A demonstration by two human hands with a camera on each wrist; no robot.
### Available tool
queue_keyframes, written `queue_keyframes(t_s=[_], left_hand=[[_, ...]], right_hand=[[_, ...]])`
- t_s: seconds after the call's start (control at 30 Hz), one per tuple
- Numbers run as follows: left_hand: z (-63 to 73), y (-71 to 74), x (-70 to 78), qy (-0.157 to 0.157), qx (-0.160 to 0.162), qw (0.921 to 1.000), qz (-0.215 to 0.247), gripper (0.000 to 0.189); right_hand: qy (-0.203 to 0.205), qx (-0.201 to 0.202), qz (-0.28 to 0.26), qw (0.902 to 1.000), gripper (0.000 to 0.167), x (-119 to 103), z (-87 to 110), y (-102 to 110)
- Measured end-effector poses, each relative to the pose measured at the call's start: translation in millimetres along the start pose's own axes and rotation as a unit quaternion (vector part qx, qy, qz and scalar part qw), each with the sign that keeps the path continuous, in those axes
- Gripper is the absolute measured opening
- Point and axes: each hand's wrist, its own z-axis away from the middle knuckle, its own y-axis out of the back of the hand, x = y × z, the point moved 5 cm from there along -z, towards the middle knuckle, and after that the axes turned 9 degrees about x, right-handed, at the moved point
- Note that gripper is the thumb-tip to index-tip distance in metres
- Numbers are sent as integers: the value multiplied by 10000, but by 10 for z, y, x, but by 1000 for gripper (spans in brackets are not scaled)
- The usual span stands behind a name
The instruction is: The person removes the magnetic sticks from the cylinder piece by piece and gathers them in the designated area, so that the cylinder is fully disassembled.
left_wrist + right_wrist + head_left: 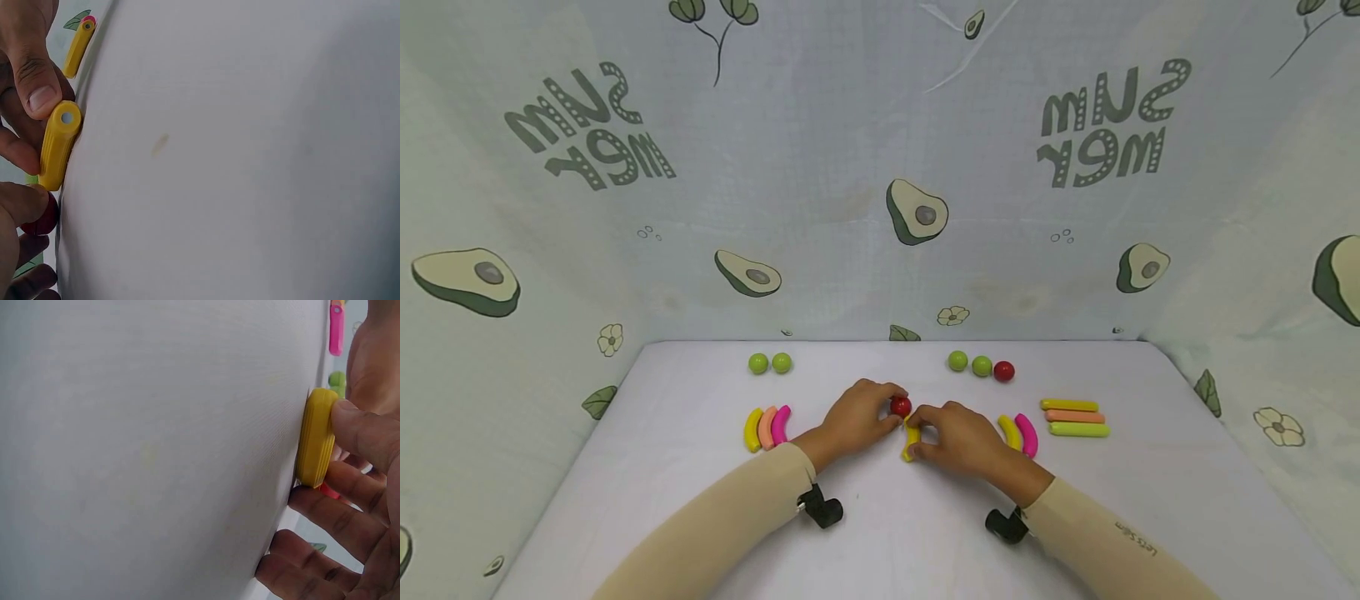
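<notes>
Near the middle of the table, the left hand (859, 418) holds a small red ball (900, 406) between thumb and fingers. Just in front of that ball, the right hand (961, 439) pinches a yellow curved piece (912, 442) at its two ends, thumb at the near one. The right wrist view shows the same yellow piece (315, 437) on the white surface, with the thumb on one end and fingertips by the other. In the left wrist view the red ball (42, 217) sits right at the piece's far end, partly covered by the left hand.
Left lie two green balls (770, 363) and yellow, orange and pink curved pieces (766, 428). Back right, two green balls (970, 363) stand beside another red ball (1003, 372). Yellow and pink curved pieces (1027, 435) lie beyond the right wrist, beside three straight sticks (1075, 417).
</notes>
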Motion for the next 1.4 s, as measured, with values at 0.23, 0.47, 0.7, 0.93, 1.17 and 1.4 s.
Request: queue_keyframes(t_s=[0.23,0.47,0.7,0.93,1.17,1.4], left_hand=[[-30,-36,-18,40,118,9999,-65,35],[-14,48,-71,54,292,9995,-84,34],[3,218,-200,377,338,9987,-11,37],[47,463,-382,616,534,9967,-2,37],[91,734,-567,732,798,9941,34,36],[195,972,-707,965,822,9919,35,39]], right_hand=[[-15,12,-25,10000,35,-14,7,8],[6,26,-4,10000,37,-14,1,6],[-35,-27,69,10000,39,-6,-9,-3],[-135,-99,31,9999,39,-19,3,-8],[-178,-119,68,9997,38,-12,6,-17],[-163,-91,62,9998,38,-13,13,-4]])
